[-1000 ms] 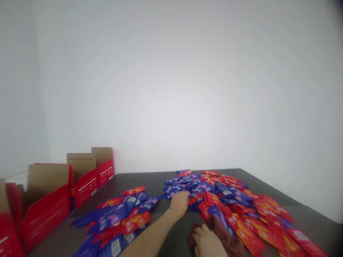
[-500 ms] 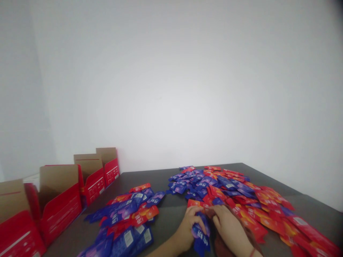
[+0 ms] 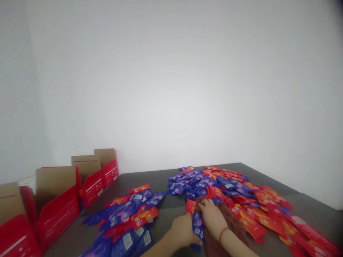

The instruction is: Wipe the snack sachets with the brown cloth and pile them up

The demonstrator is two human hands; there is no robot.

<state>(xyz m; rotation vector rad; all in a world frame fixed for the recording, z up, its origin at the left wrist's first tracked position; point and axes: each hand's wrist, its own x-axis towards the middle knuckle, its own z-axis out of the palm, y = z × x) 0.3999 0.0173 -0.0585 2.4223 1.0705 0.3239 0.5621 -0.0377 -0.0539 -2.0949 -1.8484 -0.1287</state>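
At the table's near middle, my left hand [image 3: 183,231] is closed on a blue sachet [image 3: 198,225] with white lettering, its fingers at the left side and lower end. My right hand [image 3: 213,218] grips a bunched brown cloth [image 3: 237,225] against the sachet's right side, near its upper end. A red band circles the right wrist. Just beyond the sachet's top, an orange-red sachet [image 3: 190,206] is partly covered. The fingertips of my left hand are partly hidden.
Blue and red sachets form a big pile [image 3: 211,182] at the back and right. Another heap [image 3: 125,210] lies left of my hands. Several open red cardboard boxes [image 3: 60,214] line the left side of the dark table [image 3: 144,174]. A white wall stands behind.
My right hand has taken up the brown cloth, which lay beneath it before. My left hand has shifted down and left, from the sachet's upper part towards its lower end.
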